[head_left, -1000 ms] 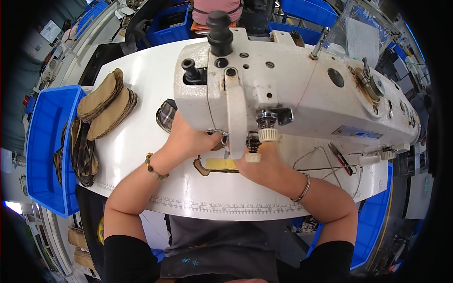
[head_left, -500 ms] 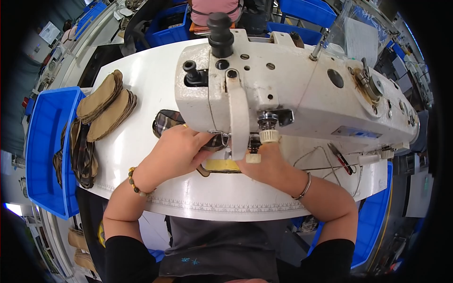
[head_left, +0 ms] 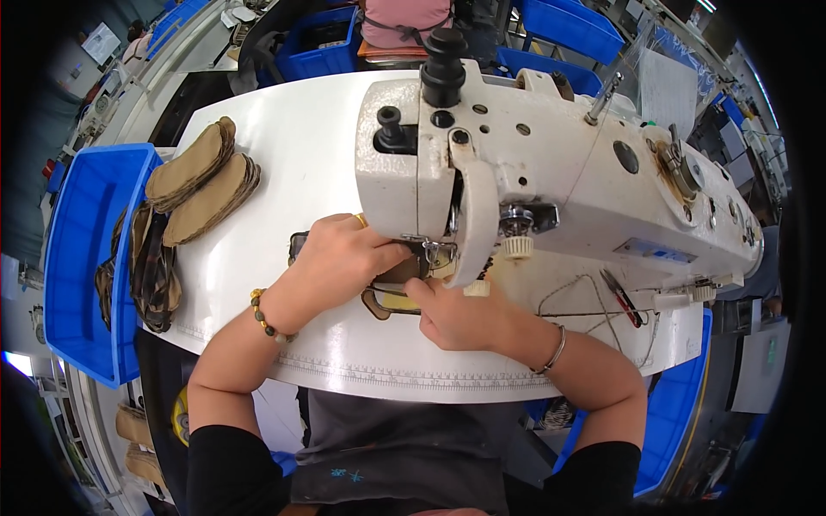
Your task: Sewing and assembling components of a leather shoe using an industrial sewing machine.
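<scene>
Under the presser foot (head_left: pixel 437 254) of a white sewing machine (head_left: pixel 533 163) lies a shoe-shaped fabric piece (head_left: pixel 400 273) with a brown face and dark edging. My left hand (head_left: pixel 340 262) is closed on its left side, fingertips close to the foot. Just in front of the foot, my right hand (head_left: pixel 465 316) pinches the piece's near edge with thumb and forefinger. Below the hands shows a yellow surface with a brown curved edge (head_left: pixel 376 305). Part of the fabric is hidden by my hands and the machine head.
Stacked brown sole-shaped pieces (head_left: pixel 211 198) lie at the table's left. Dark plaid fabric pieces (head_left: pixel 155 271) hang over a blue bin (head_left: pixel 95 258) beside them. Thread snips (head_left: pixel 621 297) and a loose cord (head_left: pixel 585 279) lie right. A ruler strip (head_left: pixel 387 377) runs along the front edge.
My right hand has come out from behind the machine head toward me, into view before the foot. The piece has turned from its plaid side to a brown face. The whole view has shifted slightly.
</scene>
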{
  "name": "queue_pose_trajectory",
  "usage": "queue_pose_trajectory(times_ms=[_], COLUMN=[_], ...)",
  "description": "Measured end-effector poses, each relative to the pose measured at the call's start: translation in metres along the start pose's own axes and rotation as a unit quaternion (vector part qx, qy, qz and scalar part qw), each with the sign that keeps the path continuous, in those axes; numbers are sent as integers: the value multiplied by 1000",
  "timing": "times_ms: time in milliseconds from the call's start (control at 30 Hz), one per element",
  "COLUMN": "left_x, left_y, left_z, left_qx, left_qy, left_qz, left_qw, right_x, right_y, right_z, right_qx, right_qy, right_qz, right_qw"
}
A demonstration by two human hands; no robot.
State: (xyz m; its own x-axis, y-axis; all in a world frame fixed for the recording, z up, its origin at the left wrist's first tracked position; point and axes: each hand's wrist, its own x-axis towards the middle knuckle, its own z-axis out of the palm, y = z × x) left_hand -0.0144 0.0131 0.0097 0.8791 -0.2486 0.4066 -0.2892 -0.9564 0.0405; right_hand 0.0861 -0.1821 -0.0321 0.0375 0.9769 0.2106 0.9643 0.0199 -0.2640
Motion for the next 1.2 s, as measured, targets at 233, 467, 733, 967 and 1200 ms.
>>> queue_pose_trajectory(times_ms=[233, 467, 733, 967, 1200], left_x=[0, 0, 1, -1, 1], left_y=[6, 2, 4, -2, -5], left_z=[5, 17, 24, 24, 22], left_qx=[-10, -25, 9, 4, -50], left_qy=[-52, 53, 33, 39, 33], left_qz=[-23, 51, 74, 58, 29], left_qw=[998, 997, 997, 998, 998], right_x=[-7, -8, -4, -9, -6], right_y=[4, 5, 12, 5, 3], right_z=[4, -1, 7, 3, 10], right_qx=[-125, -195, -162, -167, -210], right_qy=[87, 195, 254, 150, 61], right_qz=[-77, -106, -98, -31, -4], right_qw=[985, 956, 948, 974, 976])
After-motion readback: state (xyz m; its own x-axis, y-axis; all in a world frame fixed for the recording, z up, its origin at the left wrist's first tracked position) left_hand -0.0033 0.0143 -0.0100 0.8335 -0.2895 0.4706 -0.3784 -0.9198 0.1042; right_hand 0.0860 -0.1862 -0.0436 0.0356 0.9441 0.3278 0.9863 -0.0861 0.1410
